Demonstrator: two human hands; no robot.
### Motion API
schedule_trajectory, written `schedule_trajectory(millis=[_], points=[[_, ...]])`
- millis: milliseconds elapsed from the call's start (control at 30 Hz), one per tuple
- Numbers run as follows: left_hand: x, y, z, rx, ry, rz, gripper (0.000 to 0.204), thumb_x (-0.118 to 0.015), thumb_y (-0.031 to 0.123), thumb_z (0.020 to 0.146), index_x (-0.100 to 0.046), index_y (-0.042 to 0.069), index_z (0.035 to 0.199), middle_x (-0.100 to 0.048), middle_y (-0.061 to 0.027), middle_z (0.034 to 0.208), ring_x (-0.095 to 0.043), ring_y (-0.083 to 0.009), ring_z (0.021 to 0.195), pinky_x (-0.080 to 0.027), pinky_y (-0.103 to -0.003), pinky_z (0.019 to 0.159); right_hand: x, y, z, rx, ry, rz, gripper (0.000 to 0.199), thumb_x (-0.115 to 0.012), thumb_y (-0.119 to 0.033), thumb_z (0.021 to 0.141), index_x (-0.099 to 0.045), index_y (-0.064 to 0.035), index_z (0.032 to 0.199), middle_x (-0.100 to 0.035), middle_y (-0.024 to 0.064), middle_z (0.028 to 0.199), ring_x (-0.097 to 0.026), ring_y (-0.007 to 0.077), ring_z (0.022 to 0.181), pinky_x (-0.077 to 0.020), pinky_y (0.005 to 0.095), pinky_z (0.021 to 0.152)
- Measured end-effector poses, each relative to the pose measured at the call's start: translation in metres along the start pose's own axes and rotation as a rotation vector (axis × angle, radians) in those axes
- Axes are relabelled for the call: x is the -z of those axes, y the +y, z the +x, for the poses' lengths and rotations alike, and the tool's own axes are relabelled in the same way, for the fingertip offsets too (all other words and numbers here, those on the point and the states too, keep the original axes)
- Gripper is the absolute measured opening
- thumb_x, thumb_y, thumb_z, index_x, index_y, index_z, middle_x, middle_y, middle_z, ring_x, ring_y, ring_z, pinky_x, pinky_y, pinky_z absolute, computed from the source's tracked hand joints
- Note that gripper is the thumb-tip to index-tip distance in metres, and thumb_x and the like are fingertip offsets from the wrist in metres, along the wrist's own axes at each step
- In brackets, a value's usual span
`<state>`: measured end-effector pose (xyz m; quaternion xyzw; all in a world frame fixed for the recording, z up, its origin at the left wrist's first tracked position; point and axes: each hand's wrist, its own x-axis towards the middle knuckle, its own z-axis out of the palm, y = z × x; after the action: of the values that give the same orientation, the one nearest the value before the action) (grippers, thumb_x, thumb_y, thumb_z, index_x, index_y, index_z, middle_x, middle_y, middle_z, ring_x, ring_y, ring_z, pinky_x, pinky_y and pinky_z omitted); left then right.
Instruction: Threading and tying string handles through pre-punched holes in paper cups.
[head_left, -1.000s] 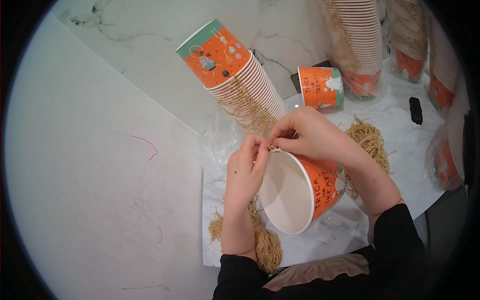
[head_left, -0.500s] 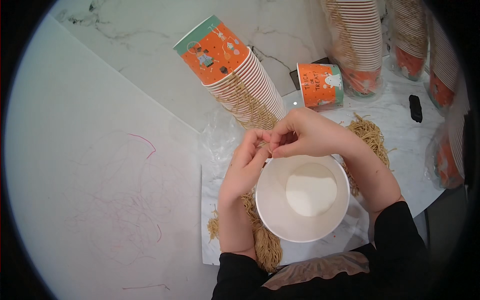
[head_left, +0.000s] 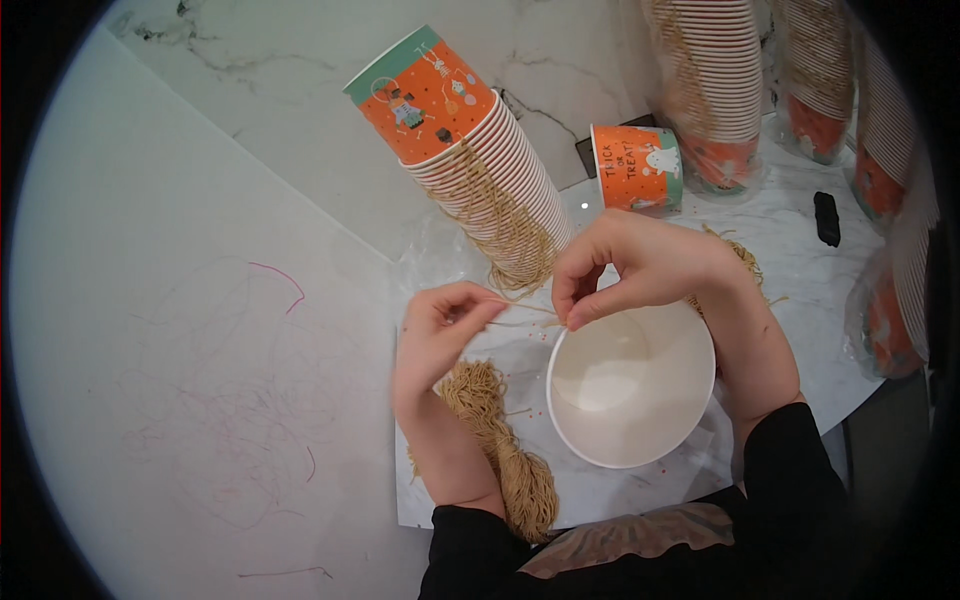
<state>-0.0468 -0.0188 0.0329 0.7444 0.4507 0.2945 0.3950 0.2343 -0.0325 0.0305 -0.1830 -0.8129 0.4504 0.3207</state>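
A thin tan string (head_left: 528, 308) stretches between my hands above the far left rim of a large white paper bucket (head_left: 632, 455). My left hand (head_left: 440, 330) is closed, pinching the string between thumb and fingers, left of the bucket. At the bucket's rim, my right hand (head_left: 635, 265) pinches the string's other end; whether it also grips the rim I cannot tell. The bucket tilts a little and its bare inside faces up. Under my left forearm lies a bundle of tan string (head_left: 525, 485), and a second tan bundle (head_left: 745, 262) is partly hidden behind my right arm.
Beyond my hands leans a tall stack of orange and green paper buckets (head_left: 525, 190) with string draped over it. One orange bucket (head_left: 640, 168) lies on its side. Bagged bucket stacks (head_left: 715, 80) line the far right, near a small black object (head_left: 827, 218). Pink marks streak the left white surface (head_left: 200, 400).
My hands have drawn apart, the left one moving left and pulling the string out between them. The bucket has shifted slightly right and tipped.
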Motion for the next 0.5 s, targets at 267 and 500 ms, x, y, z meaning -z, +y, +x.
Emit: schedule_trajectory(millis=[267,500], points=[[0.009,-0.012,0.002,-0.354,0.004,0.444,0.048,-0.07,0.006,0.084,-0.06,0.004,0.131,-0.067,-0.0113,0.122,-0.06,-0.0289,0.116,-0.044,-0.037,0.103,-0.001,0.014,0.011,-0.049,-0.017,-0.169,0.009,-0.072,-0.01,0.089,-0.069,-0.002,0.088,-0.07,0.0011,0.08,-0.063,0.0079,0.073,-0.052,0.0259,0.07],[-0.036,-0.016,0.024,-0.143,-0.42,-0.194,0.041,-0.056,0.007,0.099,-0.049,0.002,0.139,-0.065,-0.0088,0.121,-0.06,-0.0177,0.11,-0.046,-0.031,0.098,0.002,0.035,0.014,-0.087,0.035,-0.152,0.009,-0.073,-0.01,0.085,-0.068,-0.0028,0.087,-0.068,0.0014,0.075,-0.062,0.009,0.068,-0.0501,0.0275,0.064]])
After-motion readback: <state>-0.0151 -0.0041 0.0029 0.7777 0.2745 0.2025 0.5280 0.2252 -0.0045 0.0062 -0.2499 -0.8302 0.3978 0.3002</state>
